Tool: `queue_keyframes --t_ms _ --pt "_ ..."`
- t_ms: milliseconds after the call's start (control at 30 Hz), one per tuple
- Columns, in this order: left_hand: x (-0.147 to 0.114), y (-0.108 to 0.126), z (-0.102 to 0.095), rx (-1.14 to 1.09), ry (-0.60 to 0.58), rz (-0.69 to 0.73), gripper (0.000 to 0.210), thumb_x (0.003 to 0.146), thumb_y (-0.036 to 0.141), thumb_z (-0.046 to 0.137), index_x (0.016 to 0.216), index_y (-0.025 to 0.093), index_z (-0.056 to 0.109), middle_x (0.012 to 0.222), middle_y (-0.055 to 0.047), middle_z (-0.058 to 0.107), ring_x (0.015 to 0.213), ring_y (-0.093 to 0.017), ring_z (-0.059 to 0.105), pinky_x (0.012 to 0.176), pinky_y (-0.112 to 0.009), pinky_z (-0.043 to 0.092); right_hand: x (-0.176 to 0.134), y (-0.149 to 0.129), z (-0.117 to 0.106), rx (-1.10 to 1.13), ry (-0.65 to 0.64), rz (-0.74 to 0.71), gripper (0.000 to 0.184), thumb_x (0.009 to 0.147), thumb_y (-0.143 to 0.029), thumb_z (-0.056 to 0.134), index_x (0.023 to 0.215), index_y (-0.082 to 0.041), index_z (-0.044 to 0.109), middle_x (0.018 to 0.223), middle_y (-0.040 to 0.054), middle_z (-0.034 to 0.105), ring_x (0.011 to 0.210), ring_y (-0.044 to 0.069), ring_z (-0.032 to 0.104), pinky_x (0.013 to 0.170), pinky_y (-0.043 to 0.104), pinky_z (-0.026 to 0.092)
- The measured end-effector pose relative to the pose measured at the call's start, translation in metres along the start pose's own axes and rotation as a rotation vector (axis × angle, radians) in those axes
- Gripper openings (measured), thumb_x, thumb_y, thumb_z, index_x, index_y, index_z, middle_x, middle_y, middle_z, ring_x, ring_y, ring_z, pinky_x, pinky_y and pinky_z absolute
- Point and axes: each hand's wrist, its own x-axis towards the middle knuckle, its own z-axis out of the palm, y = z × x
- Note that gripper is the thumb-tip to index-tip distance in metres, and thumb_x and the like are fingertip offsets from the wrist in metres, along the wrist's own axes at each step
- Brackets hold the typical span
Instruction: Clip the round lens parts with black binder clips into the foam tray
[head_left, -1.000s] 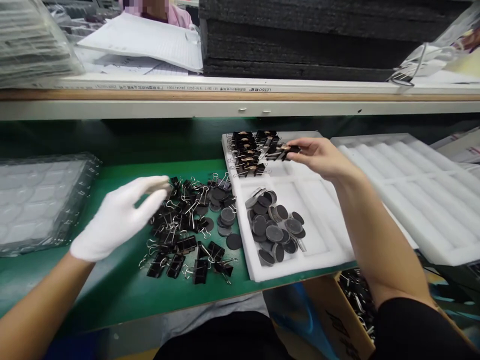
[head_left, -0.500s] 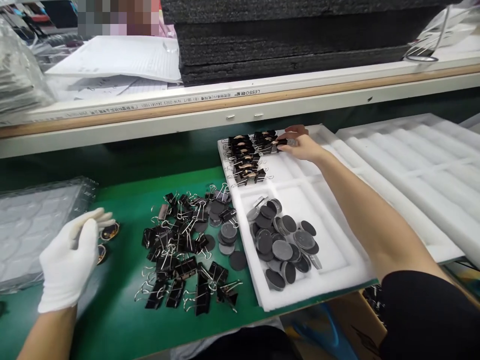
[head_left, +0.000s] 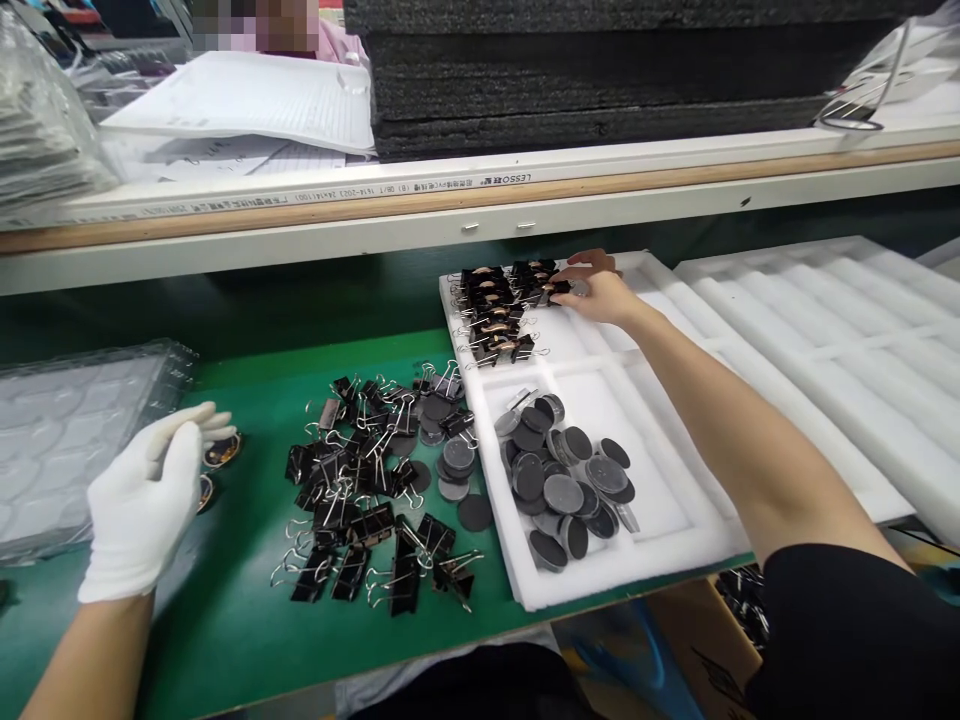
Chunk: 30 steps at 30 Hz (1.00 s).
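Observation:
My left hand (head_left: 146,495), in a white glove, hovers at the left with fingers stretched out. Right beside its fingertips lie small round gold-and-black pieces (head_left: 223,450) on the green mat. My bare right hand (head_left: 598,288) reaches into the back of a white foam tray (head_left: 529,590), its fingers closed on a black binder clip (head_left: 553,292) at the end of the second row. Left of it, a column of clipped pieces (head_left: 491,315) with gold-coloured edges fills the tray's back corner. Between my hands spreads a heap of loose black binder clips (head_left: 360,470).
Dark round discs (head_left: 562,492) lie piled in the tray's front section, with more discs (head_left: 457,458) beside the clips. A clear plastic tray (head_left: 67,440) stands at far left, another foam tray (head_left: 847,330) at right. A shelf edge (head_left: 337,225) runs behind, bearing black foam blocks (head_left: 600,90).
The view has shifted slightly. My right hand stays at the same clip in the tray, and my left hand keeps about the same place beside the round pieces.

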Motion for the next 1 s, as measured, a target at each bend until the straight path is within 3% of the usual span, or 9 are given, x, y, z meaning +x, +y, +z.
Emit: queue_keyframes --t_ms 167,267,367,433,533,600,767,867,1000 --pt "-0.002 0.016 -0.011 0.305 -0.092 0.041 0.052 0.101 0.052 0.048 0.15 0.034 0.052 0.153 -0.001 0.061 0.141 -0.033 0.059 0.124 -0.056 0.045 -0.024 -0.028 -0.016 -0.022 0.141 -0.096 0.03 0.08 -0.031 0.077 0.108 -0.021 0.075 0.122 0.0158 0.072 0.126 0.037 0.06 0.112 0.057 0.047" --pt "-0.003 0.008 -0.022 0.612 -0.285 0.094 0.079 0.096 0.058 0.053 0.161 0.016 0.036 0.168 -0.018 0.038 0.156 -0.038 0.037 0.128 -0.056 0.036 -0.055 -0.058 -0.032 -0.028 0.226 -0.172 0.027 0.083 -0.033 0.07 0.106 -0.02 0.072 0.111 0.0154 0.075 0.11 0.031 0.068 0.097 0.046 0.056" --pt "-0.008 -0.011 -0.028 0.686 -0.453 0.118 0.105 0.086 0.065 0.063 0.168 0.017 0.019 0.175 -0.02 0.019 0.161 -0.041 0.025 0.128 -0.053 0.034 -0.095 -0.077 -0.052 -0.092 0.258 -0.303 0.029 0.087 -0.039 0.064 0.11 -0.024 0.071 0.101 0.0112 0.078 0.085 0.025 0.073 0.074 0.038 0.06" --pt "-0.012 -0.022 -0.027 0.7 -0.473 0.111 0.107 0.083 0.071 0.064 0.168 0.021 0.024 0.173 -0.017 0.026 0.155 -0.044 0.035 0.124 -0.053 0.037 -0.122 -0.075 -0.064 -0.148 0.068 -0.323 0.028 0.085 -0.048 0.065 0.107 -0.032 0.073 0.093 0.0073 0.078 0.073 0.026 0.072 0.061 0.039 0.059" --pt "-0.012 -0.027 -0.019 0.719 -0.444 0.097 0.09 0.091 0.07 0.054 0.165 0.023 0.032 0.165 -0.015 0.043 0.144 -0.042 0.047 0.119 -0.053 0.041 -0.161 -0.057 -0.07 -0.035 -0.467 -0.259 0.031 0.074 -0.054 0.079 0.104 -0.047 0.075 0.1 0.0035 0.082 0.07 0.029 0.077 0.047 0.039 0.059" --pt "-0.009 -0.024 -0.012 0.71 -0.399 0.082 0.08 0.096 0.063 0.049 0.163 0.021 0.037 0.158 -0.015 0.051 0.141 -0.04 0.052 0.118 -0.051 0.042 -0.182 -0.046 -0.068 0.038 -0.576 -0.222 0.037 0.069 -0.044 0.082 0.104 -0.053 0.075 0.101 0.0046 0.082 0.076 0.032 0.08 0.053 0.042 0.063" --pt "-0.005 -0.01 -0.003 0.671 -0.411 0.055 0.071 0.096 0.057 0.052 0.157 0.019 0.047 0.145 -0.016 0.061 0.128 -0.034 0.064 0.11 -0.045 0.05 -0.207 -0.05 -0.069 0.037 -0.566 -0.147 0.032 0.074 -0.033 0.076 0.1 -0.053 0.075 0.108 0.0048 0.081 0.079 0.029 0.08 0.061 0.043 0.063" --pt "-0.006 -0.004 0.001 0.765 -0.383 0.11 0.075 0.096 0.053 0.054 0.158 0.012 0.042 0.136 -0.02 0.066 0.122 -0.038 0.067 0.103 -0.048 0.053 -0.206 -0.069 -0.081 -0.006 -0.469 -0.018 0.022 0.078 -0.057 0.078 0.097 -0.046 0.077 0.107 0.0088 0.082 0.071 0.029 0.077 0.057 0.046 0.059" --pt "-0.009 0.0 0.005 0.793 -0.308 0.202 0.08 0.095 0.047 0.059 0.16 0.008 0.033 0.125 -0.02 0.072 0.108 -0.036 0.073 0.092 -0.046 0.057 -0.203 -0.104 -0.096 0.052 -0.2 0.215 0.056 0.076 -0.088 0.066 0.099 -0.038 0.075 0.095 0.0147 0.08 0.081 0.033 0.078 0.073 0.054 0.059"
